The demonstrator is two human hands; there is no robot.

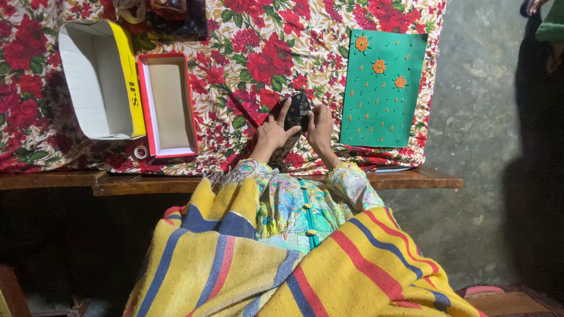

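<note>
Both hands' fingers (284, 115) covered most of the small dark piece (296, 111), so its shape could not be told. Left of it, the floral cloth (247, 53) hid the worktop (411, 176) except its front edge. Above the piece, dark things (170, 14) were cut off by the top edge.

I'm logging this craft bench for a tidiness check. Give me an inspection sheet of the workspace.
Surface: floral cloth over a wooden bench.
Job's things: small dark dotted piece, held above the cloth.
Clutter: yellow box, red box, tape ring, green sheet with orange flowers.
Grippers: left hand and right hand both grip the piece.
Cables: nothing seen.
Surroundings: concrete floor.
</note>
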